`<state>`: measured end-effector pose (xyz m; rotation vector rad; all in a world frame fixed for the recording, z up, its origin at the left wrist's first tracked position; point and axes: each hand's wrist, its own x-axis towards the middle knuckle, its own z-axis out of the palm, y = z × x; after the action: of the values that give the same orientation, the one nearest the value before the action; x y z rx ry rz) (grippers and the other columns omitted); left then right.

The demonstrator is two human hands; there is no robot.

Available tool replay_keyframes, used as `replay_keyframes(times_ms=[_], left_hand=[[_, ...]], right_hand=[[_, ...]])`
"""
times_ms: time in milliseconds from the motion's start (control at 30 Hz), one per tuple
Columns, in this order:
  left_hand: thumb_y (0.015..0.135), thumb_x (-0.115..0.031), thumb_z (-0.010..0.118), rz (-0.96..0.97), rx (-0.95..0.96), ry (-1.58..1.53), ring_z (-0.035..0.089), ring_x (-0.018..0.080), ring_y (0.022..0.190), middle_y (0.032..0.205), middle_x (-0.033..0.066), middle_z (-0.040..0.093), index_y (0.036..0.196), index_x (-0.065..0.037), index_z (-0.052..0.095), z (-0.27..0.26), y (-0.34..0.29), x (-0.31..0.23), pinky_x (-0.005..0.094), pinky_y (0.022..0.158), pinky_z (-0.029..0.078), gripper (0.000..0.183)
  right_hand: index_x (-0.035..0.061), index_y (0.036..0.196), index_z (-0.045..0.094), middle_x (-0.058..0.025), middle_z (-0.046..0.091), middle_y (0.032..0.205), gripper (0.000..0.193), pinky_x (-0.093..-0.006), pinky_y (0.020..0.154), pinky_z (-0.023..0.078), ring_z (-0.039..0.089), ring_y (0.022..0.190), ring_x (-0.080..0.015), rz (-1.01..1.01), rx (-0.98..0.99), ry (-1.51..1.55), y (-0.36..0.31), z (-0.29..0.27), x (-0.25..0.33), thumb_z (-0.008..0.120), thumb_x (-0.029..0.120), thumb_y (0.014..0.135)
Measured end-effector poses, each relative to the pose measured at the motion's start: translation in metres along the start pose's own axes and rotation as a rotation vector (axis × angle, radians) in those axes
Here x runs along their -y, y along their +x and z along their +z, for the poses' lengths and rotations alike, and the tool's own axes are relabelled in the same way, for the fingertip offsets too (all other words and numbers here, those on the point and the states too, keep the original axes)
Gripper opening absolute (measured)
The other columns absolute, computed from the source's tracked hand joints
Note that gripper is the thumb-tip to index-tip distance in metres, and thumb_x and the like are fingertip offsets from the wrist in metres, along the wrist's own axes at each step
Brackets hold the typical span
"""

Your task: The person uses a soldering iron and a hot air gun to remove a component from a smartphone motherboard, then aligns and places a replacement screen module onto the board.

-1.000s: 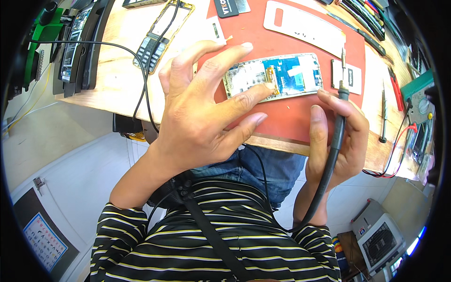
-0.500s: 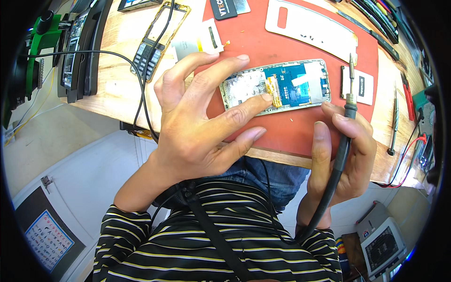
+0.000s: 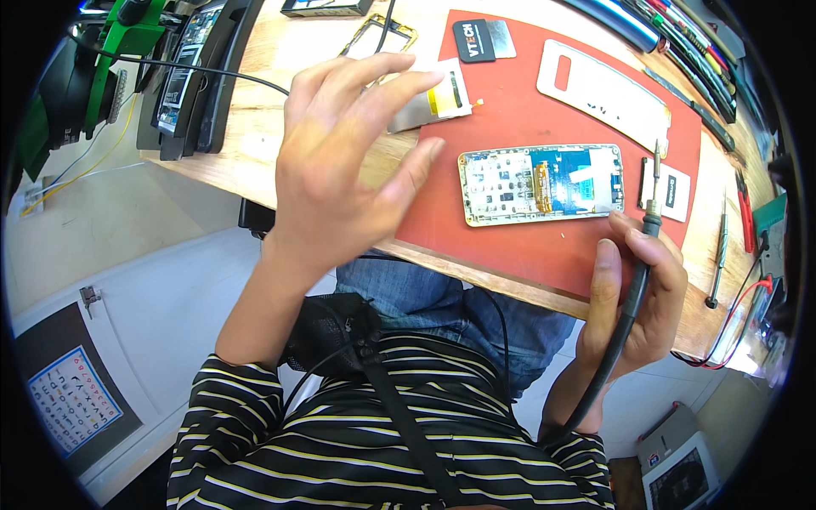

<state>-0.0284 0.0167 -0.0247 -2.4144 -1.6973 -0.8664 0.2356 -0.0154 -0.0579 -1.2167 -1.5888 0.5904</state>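
Note:
An opened phone lies on the red mat, its blue circuit board and an orange flex ribbon exposed. To the left of the phone, my left hand is raised with fingers spread, holding nothing. Its fingertips overlap a silver panel with a yellow strip in the picture; I cannot tell whether they touch. My right hand, at the phone's right end, is closed around a black soldering iron. The iron's metal tip points away from me, beside the phone.
A white phone back cover and a black card lie at the far side of the mat. Pens and tools crowd the far right, near a screwdriver and red-handled pliers. Phones in black holders stand left.
My left hand has lifted off the phone's ribbon area and drawn back to the left, uncovering the phone's left part. The right hand keeps its hold on the soldering iron. The view has shifted.

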Motion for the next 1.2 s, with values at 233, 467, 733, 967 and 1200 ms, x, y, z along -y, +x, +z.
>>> replay_keyframes(times_ms=[233,467,733,967,1200], left_hand=[[0.074,-0.012,0.088,-0.078,0.175,-0.102,0.062,0.0318,0.120,0.126,0.0132,0.070,0.138,-0.011,0.063,-0.007,0.015,0.019,0.0403,0.103,0.050,0.069],[0.077,-0.013,0.086,-0.046,0.206,-0.147,0.064,0.0283,0.110,0.115,0.0103,0.072,0.142,-0.011,0.060,-0.003,0.014,0.026,0.0403,0.100,0.049,0.070],[0.072,-0.012,0.086,0.054,0.040,-0.150,0.068,0.0220,0.103,0.106,0.0077,0.073,0.139,-0.012,0.061,-0.002,0.013,0.023,0.0376,0.096,0.048,0.072],[0.072,-0.009,0.083,0.321,-0.137,-0.352,0.071,0.0294,0.101,0.112,0.0148,0.074,0.124,-0.002,0.066,-0.007,0.012,0.002,0.0390,0.091,0.054,0.055],[0.069,-0.007,0.080,0.257,-0.107,-0.611,0.071,0.0306,0.099,0.111,0.0181,0.073,0.119,-0.005,0.071,0.002,0.007,-0.029,0.0385,0.085,0.058,0.051]], right_hand=[[-0.0022,0.116,0.061,-0.0166,0.068,0.113,0.023,-0.0333,0.096,0.054,0.069,0.106,-0.0221,-0.065,0.019,-0.067,0.002,0.000,-0.001,0.066,-0.009,0.094],[0.0017,0.107,0.070,-0.0109,0.072,0.104,0.022,-0.0339,0.092,0.051,0.063,0.102,-0.0233,0.050,-0.085,-0.007,0.001,0.006,0.001,0.073,-0.005,0.087],[0.0030,0.109,0.070,-0.0097,0.072,0.104,0.026,-0.0321,0.090,0.051,0.064,0.100,-0.0220,0.044,-0.068,0.050,-0.001,0.005,-0.004,0.075,-0.006,0.085],[0.0031,0.112,0.069,-0.0113,0.072,0.104,0.034,-0.0334,0.092,0.051,0.064,0.100,-0.0237,-0.053,-0.047,0.031,-0.001,0.001,-0.003,0.082,-0.001,0.081],[0.0046,0.119,0.066,-0.0117,0.071,0.121,0.068,-0.0397,0.102,0.048,0.059,0.118,-0.0283,-0.116,0.074,0.088,-0.002,-0.004,-0.008,0.099,0.020,0.062]])
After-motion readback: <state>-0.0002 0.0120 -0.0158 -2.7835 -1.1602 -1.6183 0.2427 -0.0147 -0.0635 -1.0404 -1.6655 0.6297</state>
